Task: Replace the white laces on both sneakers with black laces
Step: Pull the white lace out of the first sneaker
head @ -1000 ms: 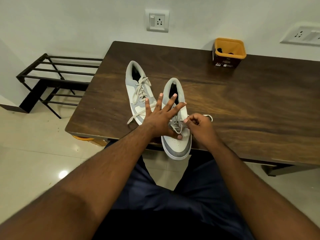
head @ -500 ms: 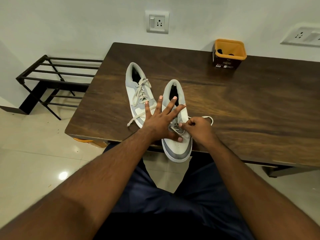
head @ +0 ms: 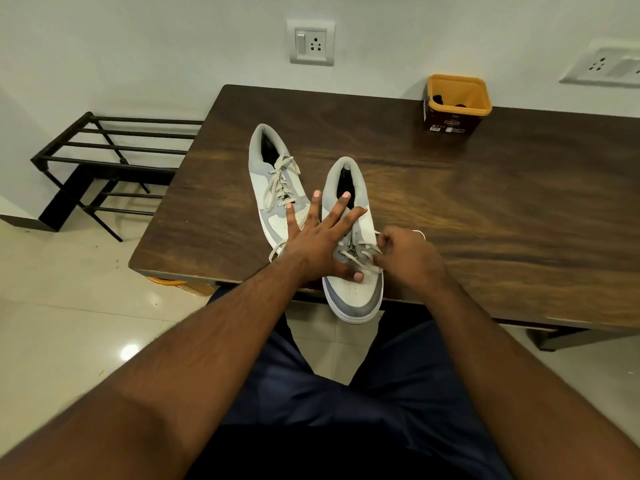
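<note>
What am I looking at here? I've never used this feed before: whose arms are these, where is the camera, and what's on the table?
There is no machine: a person wears one camera on the head, looking forward and down, so the arms are their own. On the wooden table lie two grey and white sneakers, both with pale laces. The left hand rests flat with spread fingers on the nearer sneaker, whose toe overhangs the table edge. The right hand pinches that shoe's lace. The other sneaker lies untouched beside it. A yellow tub at the back holds something dark, too small to identify.
</note>
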`<state>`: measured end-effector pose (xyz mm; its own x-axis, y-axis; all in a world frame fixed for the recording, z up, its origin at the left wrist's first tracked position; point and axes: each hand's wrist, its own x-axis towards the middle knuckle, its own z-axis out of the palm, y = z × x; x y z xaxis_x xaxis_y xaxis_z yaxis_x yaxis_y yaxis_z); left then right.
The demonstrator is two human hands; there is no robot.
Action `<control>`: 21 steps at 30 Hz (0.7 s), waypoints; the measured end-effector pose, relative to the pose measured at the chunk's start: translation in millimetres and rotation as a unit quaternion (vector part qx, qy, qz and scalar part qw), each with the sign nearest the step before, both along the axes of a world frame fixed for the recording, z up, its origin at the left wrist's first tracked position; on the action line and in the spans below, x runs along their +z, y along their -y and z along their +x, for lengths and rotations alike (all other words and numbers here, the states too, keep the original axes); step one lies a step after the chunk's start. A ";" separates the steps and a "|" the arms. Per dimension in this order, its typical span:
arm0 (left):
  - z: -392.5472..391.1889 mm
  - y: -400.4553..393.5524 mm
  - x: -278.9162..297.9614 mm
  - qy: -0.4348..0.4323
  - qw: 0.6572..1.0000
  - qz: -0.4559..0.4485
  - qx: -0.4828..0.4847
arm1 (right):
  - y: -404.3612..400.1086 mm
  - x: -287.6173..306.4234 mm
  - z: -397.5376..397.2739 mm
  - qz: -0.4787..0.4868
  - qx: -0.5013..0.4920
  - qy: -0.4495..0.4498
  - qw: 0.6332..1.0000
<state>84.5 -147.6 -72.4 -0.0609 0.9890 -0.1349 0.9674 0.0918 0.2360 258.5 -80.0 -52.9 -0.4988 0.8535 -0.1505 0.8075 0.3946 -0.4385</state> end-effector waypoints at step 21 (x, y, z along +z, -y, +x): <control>2.1 2.3 -0.1 -0.024 1.000 0.004 0.011 | 5.6 -7.6 -4.6 0.119 0.130 -0.010 0.984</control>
<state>86.6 -149.9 -72.5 -0.0895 0.9884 -0.1231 0.9751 0.1121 0.1911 253.8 -85.6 -60.5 -0.7057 0.7067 0.0506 0.6580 0.6802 -0.3232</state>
